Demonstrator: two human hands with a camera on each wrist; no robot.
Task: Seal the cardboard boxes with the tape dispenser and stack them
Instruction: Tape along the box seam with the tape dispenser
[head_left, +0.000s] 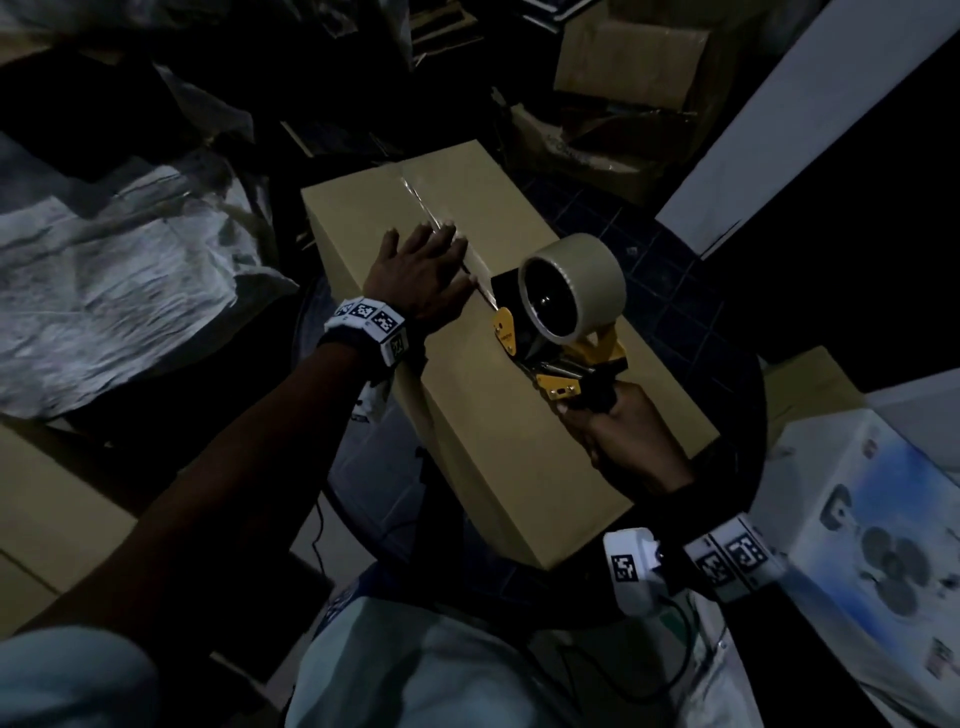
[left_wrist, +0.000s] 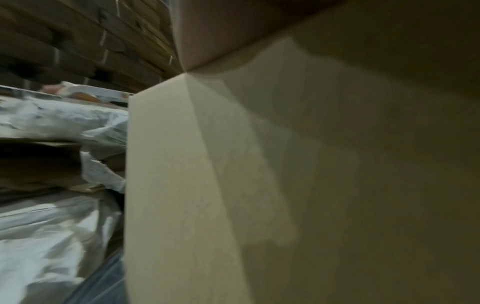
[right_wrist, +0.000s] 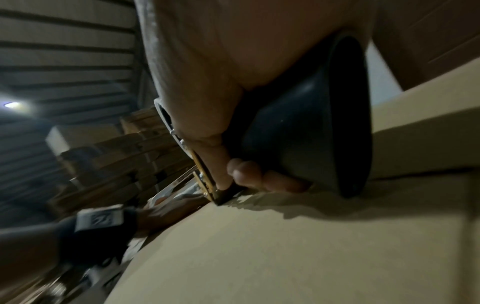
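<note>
We see the left hand flat, fingers straight, pressing the cardboard box top (beside the tape strip); the right hand grips the tape dispenser just ahead of it.

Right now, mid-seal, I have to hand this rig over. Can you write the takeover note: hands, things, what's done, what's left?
Left hand: open, flat on top of the cardboard box, fingertips on the laid tape.
Right hand: grips the handle of the tape dispenser, whose front end is on the box top at about mid-length.
Done: a tape strip runs along the centre seam from the far edge to the dispenser.
Left: pull the dispenser along the near half of the seam, cut the tape, press it down, then stack the box. Other cartons lie around; whether they are sealed cannot be told.
</note>
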